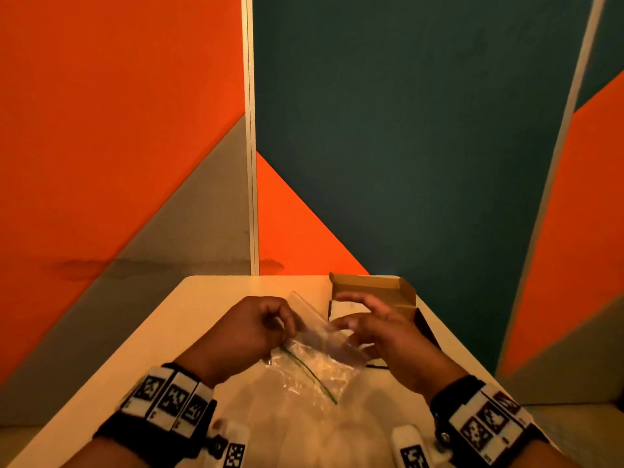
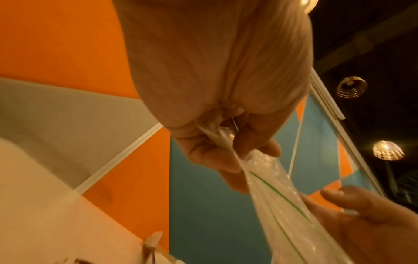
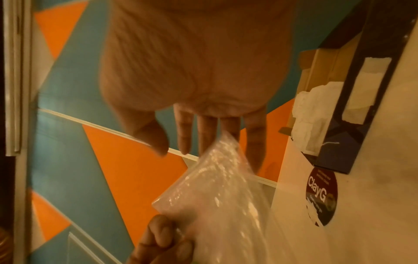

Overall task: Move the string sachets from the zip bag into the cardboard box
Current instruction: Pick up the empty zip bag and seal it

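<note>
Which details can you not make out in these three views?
- Zip bag contents: blurred and glary in every view, so no count of sachets.
- Cardboard box interior: head view, the right hand covers it.
- Round sticker small print: right wrist view, too blurred.

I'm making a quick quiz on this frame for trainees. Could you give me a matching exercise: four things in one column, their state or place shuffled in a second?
Things:
1. left hand
2. right hand
3. zip bag
4. cardboard box

States or places:
A. lid flap open, at the table's far right
B. fingers straight and spread
C. pinches the clear plastic
D. clear, with a green line, held up between the hands

Pairs: 1-C, 2-B, 3-D, 4-A
</note>
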Demonstrator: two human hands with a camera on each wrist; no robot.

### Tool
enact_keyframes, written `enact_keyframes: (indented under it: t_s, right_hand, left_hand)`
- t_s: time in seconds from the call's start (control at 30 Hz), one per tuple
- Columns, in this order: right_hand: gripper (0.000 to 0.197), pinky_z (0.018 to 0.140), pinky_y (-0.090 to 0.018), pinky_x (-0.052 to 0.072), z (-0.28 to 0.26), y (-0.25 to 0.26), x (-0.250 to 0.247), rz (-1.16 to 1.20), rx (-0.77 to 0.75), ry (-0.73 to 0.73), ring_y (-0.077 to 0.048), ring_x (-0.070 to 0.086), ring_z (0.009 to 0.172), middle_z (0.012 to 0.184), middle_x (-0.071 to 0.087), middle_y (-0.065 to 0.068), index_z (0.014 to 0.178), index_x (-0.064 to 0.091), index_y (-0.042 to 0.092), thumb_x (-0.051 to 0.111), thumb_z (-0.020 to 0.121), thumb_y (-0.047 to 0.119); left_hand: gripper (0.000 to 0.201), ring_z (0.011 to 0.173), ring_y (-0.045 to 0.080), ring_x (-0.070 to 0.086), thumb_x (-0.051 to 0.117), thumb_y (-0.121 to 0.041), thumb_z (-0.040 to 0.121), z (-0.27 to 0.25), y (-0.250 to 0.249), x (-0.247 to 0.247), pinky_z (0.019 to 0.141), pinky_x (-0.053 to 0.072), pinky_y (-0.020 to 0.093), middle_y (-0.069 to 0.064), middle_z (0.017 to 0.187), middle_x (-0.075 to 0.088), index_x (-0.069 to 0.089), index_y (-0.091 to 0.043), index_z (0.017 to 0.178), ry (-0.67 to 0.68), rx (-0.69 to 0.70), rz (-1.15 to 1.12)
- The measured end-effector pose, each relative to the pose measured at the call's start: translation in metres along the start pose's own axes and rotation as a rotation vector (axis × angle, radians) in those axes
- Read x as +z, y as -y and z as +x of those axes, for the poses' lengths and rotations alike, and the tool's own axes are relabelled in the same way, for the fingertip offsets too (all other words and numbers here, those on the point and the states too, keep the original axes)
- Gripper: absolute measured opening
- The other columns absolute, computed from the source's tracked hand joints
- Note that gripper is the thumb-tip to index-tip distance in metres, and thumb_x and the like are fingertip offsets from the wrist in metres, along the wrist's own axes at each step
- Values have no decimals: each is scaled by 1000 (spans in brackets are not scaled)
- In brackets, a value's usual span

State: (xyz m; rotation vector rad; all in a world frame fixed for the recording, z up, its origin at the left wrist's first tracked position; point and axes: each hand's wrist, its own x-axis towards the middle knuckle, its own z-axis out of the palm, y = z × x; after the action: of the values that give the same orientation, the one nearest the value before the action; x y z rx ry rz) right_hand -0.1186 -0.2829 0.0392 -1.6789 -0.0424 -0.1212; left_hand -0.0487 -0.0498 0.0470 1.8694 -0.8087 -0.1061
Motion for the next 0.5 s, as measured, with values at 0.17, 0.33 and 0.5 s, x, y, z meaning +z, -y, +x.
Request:
enact_keyframes:
  t_s: [0.17, 0.33, 0.5]
  right_hand:
    - [11, 64, -34, 53, -3, 4, 12, -295, -7, 118, -20, 64, 71, 82, 75, -2, 102, 75, 19, 67, 95, 16]
    - [12, 69, -42, 53, 1, 0, 24, -43, -41, -113, -27, 60, 71, 83, 68, -15, 102, 72, 10, 61, 97, 9]
    - [10, 75, -57, 59, 5, -5, 33, 8, -63, -211, -28, 66, 75, 92, 75, -14, 98, 73, 19, 64, 96, 14]
  left_hand:
    - [33, 74, 20, 69, 60, 19, 77, 12, -14, 0, 66, 57, 35, 4, 95, 76, 63, -14, 79, -48, 61, 101]
    - [53, 83, 25, 70, 83, -13, 77, 19, -5, 8, 70, 55, 38, 9, 113, 68, 53, -25, 119, -374, -86, -418]
    - [69, 81, 26, 68, 88, -41, 63, 11, 0, 37, 65, 52, 39, 17, 110, 71, 57, -17, 120, -247, -271, -524]
